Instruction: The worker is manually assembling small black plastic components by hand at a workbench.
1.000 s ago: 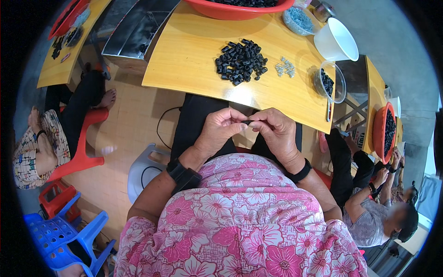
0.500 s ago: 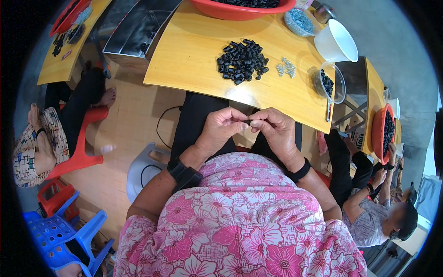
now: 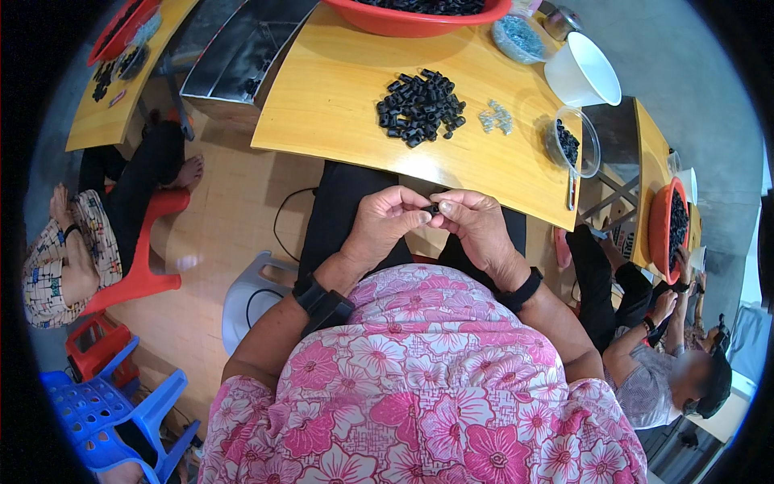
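Note:
Over my lap, just short of the table's near edge, my left hand (image 3: 390, 220) and my right hand (image 3: 474, 223) meet at the fingertips. Between them is a small black plastic piece (image 3: 433, 208), pinched by thumb and finger on both sides and mostly covered. On the yellow table (image 3: 322, 97) ahead lies a pile of similar black pieces (image 3: 419, 107). Right of the pile is a little heap of small clear parts (image 3: 495, 118). A clear round tub (image 3: 594, 143) with black pieces in it stands near the right edge.
A red basin (image 3: 419, 24) of black pieces sits at the far edge. Nearby are a bowl of clear parts (image 3: 518, 39), a white bucket (image 3: 585, 71) and a metal pot (image 3: 563, 22). Co-workers sit left and right. A grey stool (image 3: 256, 294) and blue chair (image 3: 105, 411) stand at left.
My right fingers have shifted slightly left and turned around the small black piece, and the right wrist has moved a little. The left hand has hardly moved.

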A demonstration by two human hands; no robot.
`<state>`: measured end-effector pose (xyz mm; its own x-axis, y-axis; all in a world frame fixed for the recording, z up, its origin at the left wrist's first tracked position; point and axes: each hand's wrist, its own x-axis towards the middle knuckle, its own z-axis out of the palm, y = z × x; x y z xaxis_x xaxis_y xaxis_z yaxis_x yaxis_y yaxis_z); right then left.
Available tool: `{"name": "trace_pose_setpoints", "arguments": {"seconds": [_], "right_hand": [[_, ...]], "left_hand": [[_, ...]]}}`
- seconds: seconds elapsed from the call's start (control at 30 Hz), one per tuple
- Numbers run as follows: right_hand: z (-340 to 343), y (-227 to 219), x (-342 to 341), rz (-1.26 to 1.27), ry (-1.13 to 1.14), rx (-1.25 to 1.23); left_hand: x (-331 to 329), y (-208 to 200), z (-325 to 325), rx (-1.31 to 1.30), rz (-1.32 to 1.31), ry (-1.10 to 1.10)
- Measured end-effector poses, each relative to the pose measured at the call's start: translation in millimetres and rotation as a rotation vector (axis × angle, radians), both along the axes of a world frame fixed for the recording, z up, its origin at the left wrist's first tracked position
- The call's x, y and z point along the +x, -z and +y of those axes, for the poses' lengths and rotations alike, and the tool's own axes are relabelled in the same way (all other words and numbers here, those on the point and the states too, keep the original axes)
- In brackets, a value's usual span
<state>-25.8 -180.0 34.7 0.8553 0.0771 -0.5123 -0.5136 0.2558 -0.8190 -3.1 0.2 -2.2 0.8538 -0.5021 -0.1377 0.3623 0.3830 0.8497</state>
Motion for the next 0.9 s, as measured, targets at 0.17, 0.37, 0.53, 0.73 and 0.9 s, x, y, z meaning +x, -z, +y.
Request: {"name": "trace_pose_setpoints", "arguments": {"seconds": [0.17,0.37,0.53,0.73,0.9], "right_hand": [[-4,4,1,0.006,-0.017,0.120],[-1,-2,1,-0.079,-0.059,0.000],[-3,6,0,-0.064,-0.061,0.068],[-4,11,1,-0.001,-0.042,0.185],[-6,15,3,-0.087,-0.083,0.179]], "left_hand": [[-1,-4,1,0.083,-0.014,0.015],[-1,-7,2,0.124,0.006,0.043],[-2,-4,2,0.116,0.039,0.048],[-2,-2,1,0.103,0.043,0.045],[-1,1,2,0.076,0.093,0.044]]}}
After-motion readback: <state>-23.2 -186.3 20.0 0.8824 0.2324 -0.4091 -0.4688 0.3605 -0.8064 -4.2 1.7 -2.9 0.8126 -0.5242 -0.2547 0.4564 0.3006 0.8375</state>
